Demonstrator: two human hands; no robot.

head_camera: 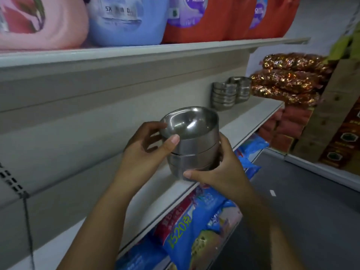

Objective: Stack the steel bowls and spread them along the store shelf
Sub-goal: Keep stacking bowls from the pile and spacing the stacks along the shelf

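Both hands, left hand (pixel 145 151) and right hand (pixel 218 172), grip the stack of steel bowls (pixel 191 141) at the shelf (pixel 253 115) front edge; bare shelf runs to two bowl stacks (pixel 229 92) further along.

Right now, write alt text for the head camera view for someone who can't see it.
Two hands hold a short stack of steel bowls at the white store shelf, the left hand gripping near the rim, the right hand cupping the base. Two more bowl stacks stand farther along, beside gold-wrapped packets; detergent jugs sit above.
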